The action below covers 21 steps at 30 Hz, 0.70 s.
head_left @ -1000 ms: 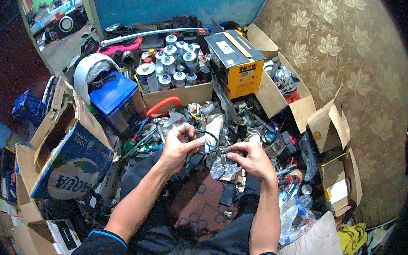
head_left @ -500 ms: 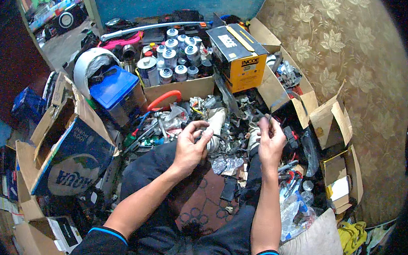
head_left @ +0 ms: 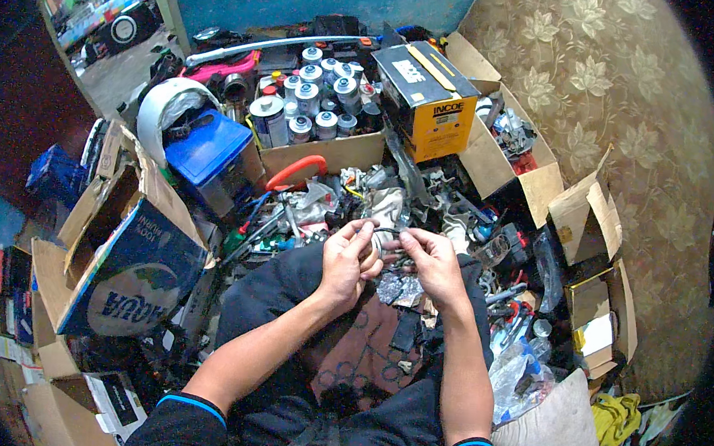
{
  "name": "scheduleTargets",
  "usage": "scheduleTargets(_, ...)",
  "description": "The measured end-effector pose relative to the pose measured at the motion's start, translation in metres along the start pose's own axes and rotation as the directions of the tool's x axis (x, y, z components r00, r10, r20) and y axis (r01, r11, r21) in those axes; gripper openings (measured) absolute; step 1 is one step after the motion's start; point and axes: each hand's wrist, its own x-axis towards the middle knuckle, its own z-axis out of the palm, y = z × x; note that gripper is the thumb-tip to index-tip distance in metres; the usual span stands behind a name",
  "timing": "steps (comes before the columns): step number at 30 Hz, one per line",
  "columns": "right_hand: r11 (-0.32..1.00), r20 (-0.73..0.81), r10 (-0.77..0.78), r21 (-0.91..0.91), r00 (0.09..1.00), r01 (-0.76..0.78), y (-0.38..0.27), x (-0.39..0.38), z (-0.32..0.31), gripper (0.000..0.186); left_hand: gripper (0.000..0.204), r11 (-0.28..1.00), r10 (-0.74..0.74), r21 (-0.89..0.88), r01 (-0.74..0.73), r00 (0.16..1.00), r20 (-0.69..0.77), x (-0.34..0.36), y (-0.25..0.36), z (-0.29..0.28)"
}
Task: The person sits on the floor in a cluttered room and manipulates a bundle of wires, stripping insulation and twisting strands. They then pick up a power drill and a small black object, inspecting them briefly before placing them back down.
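Note:
My left hand [head_left: 349, 264] and my right hand [head_left: 432, 266] meet in front of my knees, only a small gap apart. A thin dark cable [head_left: 387, 230] spans that gap in a short arc. Each hand pinches it between thumb and fingers, and the left fingers are curled inward. The rest of its length is hidden by the hands or lost against the clutter. Beneath them lie small metal parts, scraps and a crumpled clear plastic wrapper [head_left: 396, 286].
Several spray cans [head_left: 306, 97] stand in a carton ahead, beside a black-and-yellow box [head_left: 444, 125]. A blue-lidded container [head_left: 205, 148] and a big blue carton [head_left: 139, 277] are at left. Open cartons [head_left: 586, 216] line the wall at right, near a pale cushion [head_left: 550, 431].
My right hand has come left and down, close to my left hand. The cable now bridges the two hands in a short arc. My right knee has swung into view beneath the right hand.

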Motion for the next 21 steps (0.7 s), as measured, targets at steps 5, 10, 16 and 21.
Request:
scheduleTargets(5,0.987,-0.147,-0.106,0.100,0.983,0.122,-0.009,0.000,0.007,0.026,0.020,0.977,0.116,0.183,-0.114,0.993,-0.001,0.006,-0.009,-0.005)
scheduleTargets(10,0.954,-0.187,-0.052,0.282,0.981,0.105,-0.011,-0.001,0.002,0.022,0.020,0.973,0.132,0.193,-0.126,0.991,-0.021,0.011,-0.007,-0.008)
scheduleTargets(16,0.964,0.004,-0.039,0.263,0.999,0.037,-0.017,-0.005,0.003,0.027,0.020,0.979,0.123,0.167,-0.112,0.991,-0.057,0.009,-0.005,-0.010)
scheduleTargets(21,0.974,0.145,-0.075,0.222,0.987,0.041,-0.017,-0.007,0.005,0.029,0.021,0.974,0.124,0.199,-0.106,0.989,-0.080,0.011,-0.007,-0.013)
